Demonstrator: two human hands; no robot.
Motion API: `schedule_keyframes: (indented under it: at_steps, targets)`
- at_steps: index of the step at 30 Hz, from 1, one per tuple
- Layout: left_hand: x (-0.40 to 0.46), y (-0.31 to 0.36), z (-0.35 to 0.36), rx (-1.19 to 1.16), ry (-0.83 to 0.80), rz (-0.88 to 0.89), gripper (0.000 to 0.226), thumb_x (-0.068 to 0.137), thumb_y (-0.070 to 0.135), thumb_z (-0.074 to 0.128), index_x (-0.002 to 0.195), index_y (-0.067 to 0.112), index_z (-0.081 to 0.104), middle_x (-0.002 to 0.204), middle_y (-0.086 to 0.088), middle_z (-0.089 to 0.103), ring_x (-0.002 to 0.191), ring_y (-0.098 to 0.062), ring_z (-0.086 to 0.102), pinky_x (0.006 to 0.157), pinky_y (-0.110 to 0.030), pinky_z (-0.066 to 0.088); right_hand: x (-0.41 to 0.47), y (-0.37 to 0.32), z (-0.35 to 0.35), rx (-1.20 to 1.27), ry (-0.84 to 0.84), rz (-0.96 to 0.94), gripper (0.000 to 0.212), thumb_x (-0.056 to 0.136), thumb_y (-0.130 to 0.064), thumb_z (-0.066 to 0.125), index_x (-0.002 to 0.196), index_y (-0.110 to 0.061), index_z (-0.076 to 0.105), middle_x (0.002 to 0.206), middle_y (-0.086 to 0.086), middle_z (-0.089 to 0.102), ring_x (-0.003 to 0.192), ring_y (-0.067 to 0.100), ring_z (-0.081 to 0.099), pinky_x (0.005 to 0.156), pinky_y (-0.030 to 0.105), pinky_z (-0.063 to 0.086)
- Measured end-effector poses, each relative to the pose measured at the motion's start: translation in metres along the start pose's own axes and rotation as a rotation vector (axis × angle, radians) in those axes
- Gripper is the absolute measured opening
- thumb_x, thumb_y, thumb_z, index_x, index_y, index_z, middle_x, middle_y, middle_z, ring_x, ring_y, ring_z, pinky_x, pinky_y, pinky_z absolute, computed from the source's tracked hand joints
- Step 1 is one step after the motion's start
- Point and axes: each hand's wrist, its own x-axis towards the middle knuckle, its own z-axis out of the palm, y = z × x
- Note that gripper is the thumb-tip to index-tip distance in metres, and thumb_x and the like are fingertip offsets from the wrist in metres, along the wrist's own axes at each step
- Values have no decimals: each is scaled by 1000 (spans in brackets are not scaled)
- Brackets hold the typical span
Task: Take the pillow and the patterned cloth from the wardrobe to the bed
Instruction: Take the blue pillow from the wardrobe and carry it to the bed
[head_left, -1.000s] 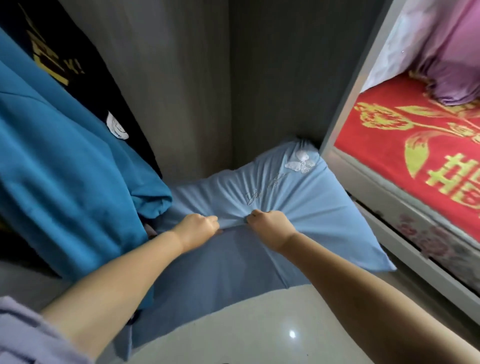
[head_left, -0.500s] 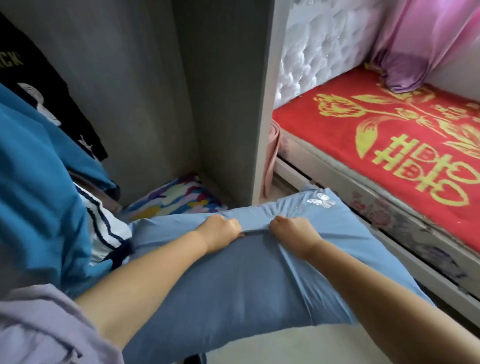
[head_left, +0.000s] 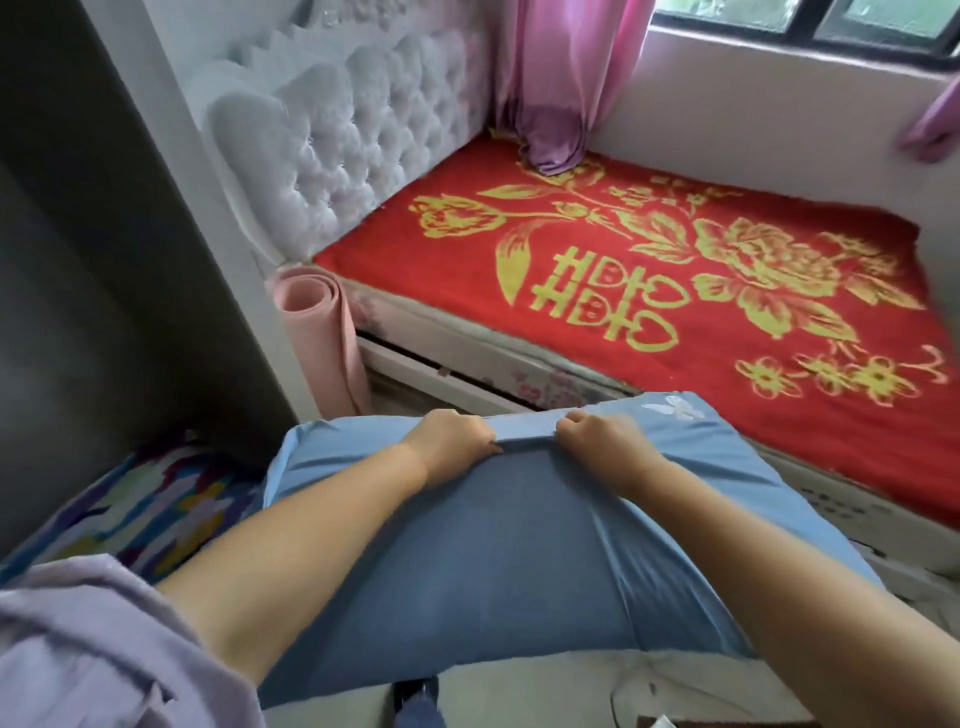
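Observation:
The light blue pillow (head_left: 509, 551) with a white butterfly at its far corner hangs in front of me, out of the wardrobe. My left hand (head_left: 452, 436) and my right hand (head_left: 602, 439) both grip its upper edge, fists close together. The patterned cloth (head_left: 140, 509), multicoloured, lies on the wardrobe floor at the lower left, partly hidden by the pillow and my left arm. The bed (head_left: 675, 291) with its red and gold cover lies ahead and to the right; the pillow's far corner overlaps the bed's near edge in view.
The wardrobe's grey side panel (head_left: 119, 270) stands at the left. A rolled pink mat (head_left: 322, 332) leans between wardrobe and bed. A white tufted headboard (head_left: 332, 140) and a pink curtain (head_left: 561, 83) back the bed. Pale floor lies below.
I have pulled the pillow out of the wardrobe and turned right toward the bed. The hanging clothes have left the view and the patterned cloth beneath has come into sight.

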Motion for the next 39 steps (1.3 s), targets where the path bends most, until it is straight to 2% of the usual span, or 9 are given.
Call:
schedule_keyframes:
  at_steps: [4,7,9,12,16,20,24,27,39]
  targets:
    - [74,-33,-7,18,77,31,42,102,41,30,101,11,59,108,-9,66,94,-33,66,70,-37,50,44,56,-18,-4,91,68,14,85,0,47,93,-3,59,96,12,65,80,32,68,54,35,38]
    - [134,-66,-17,35,163,27,44,102,42,28,101,12,60,106,-8,68,92,-31,68,67,-34,50,84,90,-41,-65,304,59,8,63,6,64,63,-1,60,61,14,64,43,31,65,34,30,42]
    - [173,-89,-28,27,192,39,44,101,43,29,100,12,60,105,-8,68,90,-30,68,66,-33,50,112,115,-56,-70,332,57,12,54,4,67,54,-2,58,51,12,60,32,28,59,29,25,38]
    - [226,-121,-48,-37,244,41,42,101,43,32,100,13,61,106,-8,69,91,-32,68,67,-35,50,158,159,-69,-77,283,86,16,58,6,73,61,-1,59,60,14,63,40,30,63,34,26,37]
    - [283,-159,-68,-209,336,10,35,100,39,38,98,10,57,104,-11,69,95,-33,65,71,-37,48,221,223,-74,-122,205,161,11,87,-2,49,93,-3,59,97,13,63,75,33,69,52,35,41]
    - [338,-208,-70,-310,310,-52,34,99,38,40,105,6,51,99,-18,68,89,-38,65,72,-40,48,286,281,-79,-165,191,182,15,92,-6,43,100,-6,55,105,10,61,83,32,68,57,35,39]
    - [399,-259,-65,-516,146,-186,45,100,41,37,138,18,40,137,-11,55,123,-31,53,100,-41,45,358,334,-83,-106,169,161,12,92,-9,45,100,-6,54,103,13,59,79,35,67,60,38,45]
    - [437,-285,-65,-598,187,-194,40,102,32,38,140,22,43,147,-1,46,134,-20,43,111,-33,36,401,361,-87,-49,166,122,11,92,-11,46,98,-7,54,103,13,59,80,35,66,66,41,49]
    - [594,-405,-75,-363,258,-227,34,101,36,36,122,20,58,125,-6,65,110,-28,62,86,-35,49,582,469,-72,19,190,157,8,92,-10,50,94,-5,57,100,15,62,83,38,66,66,42,49]
